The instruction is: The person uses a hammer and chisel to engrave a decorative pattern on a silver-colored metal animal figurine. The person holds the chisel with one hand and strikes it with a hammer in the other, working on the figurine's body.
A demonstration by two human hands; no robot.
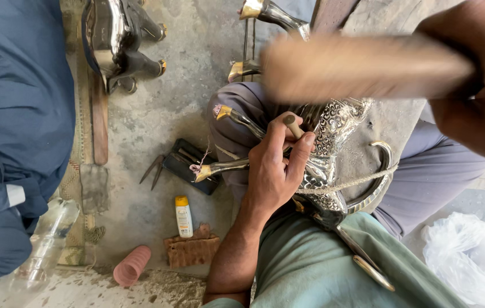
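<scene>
Now my left hand (pixel 274 171) pinches a short punch (pixel 294 125), its long axis tilting up and away from my fingertips onto the embossed silver animal figure (pixel 334 148) just beyond them, across my lap. My right hand (pixel 476 85) is closed around a blurred wooden mallet (pixel 362 65) above. Bare concrete floor (pixel 185 97) lies leftward.

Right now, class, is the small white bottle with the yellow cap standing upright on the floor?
No, the small white bottle lies flat on the concrete floor, its yellow cap pointing away from the brick that it rests against.
</scene>
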